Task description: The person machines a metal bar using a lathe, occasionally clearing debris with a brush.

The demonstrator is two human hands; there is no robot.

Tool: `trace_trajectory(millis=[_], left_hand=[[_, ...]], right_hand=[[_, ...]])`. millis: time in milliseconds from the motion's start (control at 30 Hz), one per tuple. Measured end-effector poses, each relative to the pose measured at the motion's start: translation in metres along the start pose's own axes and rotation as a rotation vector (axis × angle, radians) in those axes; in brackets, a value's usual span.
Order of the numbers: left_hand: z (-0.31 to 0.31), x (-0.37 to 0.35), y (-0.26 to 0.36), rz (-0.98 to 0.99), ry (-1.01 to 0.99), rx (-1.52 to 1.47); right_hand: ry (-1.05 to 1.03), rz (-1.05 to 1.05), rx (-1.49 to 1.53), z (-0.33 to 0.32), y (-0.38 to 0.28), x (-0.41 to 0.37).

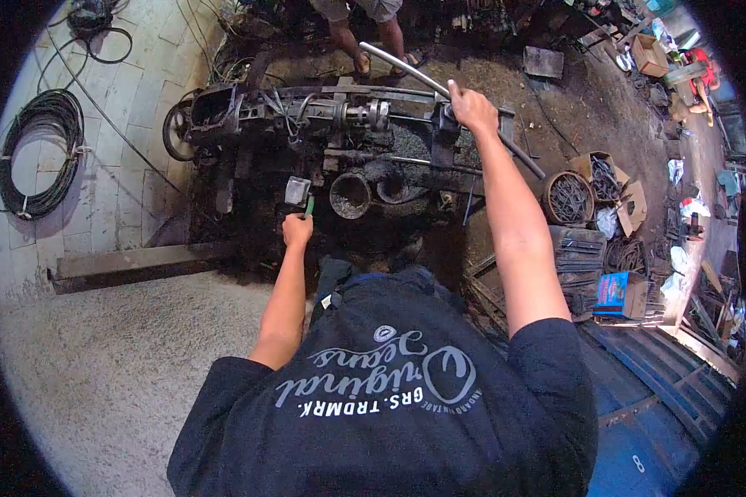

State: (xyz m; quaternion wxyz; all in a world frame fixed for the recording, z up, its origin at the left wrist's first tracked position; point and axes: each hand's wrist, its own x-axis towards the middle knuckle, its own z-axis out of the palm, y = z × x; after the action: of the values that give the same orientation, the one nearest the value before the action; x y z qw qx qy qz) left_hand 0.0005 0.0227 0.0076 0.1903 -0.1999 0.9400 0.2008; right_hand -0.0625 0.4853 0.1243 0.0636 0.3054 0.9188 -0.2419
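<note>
From my remote seat, I see the steel lever bar [406, 70] lying on a diagonal. Its long axis runs from the upper left, near a second person's sandalled feet [385, 60], down to the lower right, where its end points toward a round basket of metal rods [569, 199]. The bar is a smooth, bright grey tube with a slight bend at the far end. It sits over the right part of a long, black, grease-caked machine [307, 112] that stretches left to right across the dirt floor.

My right hand [471, 108] is clenched around the bar about midway, knuckles up, with the arm stretched almost straight ahead. My left hand [297, 229] is closed in a fist on a green-handled tool [308, 205]. Its squarish grey metal head stands upright just above the fist, and that forearm reaches straight forward with the elbow slightly bent.

A dark, round open can [350, 195] sits just right of the tool. A coil of black cable [41, 153] lies well apart on pale tiles at the left.
</note>
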Motion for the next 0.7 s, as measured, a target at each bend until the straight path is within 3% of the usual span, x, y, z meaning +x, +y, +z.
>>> trace_trajectory(millis=[700], left_hand=[[0.001,0.000,0.002,-0.035,-0.023,0.027]], right_hand=[[-0.001,0.021,0.005,0.001,0.004,0.003]])
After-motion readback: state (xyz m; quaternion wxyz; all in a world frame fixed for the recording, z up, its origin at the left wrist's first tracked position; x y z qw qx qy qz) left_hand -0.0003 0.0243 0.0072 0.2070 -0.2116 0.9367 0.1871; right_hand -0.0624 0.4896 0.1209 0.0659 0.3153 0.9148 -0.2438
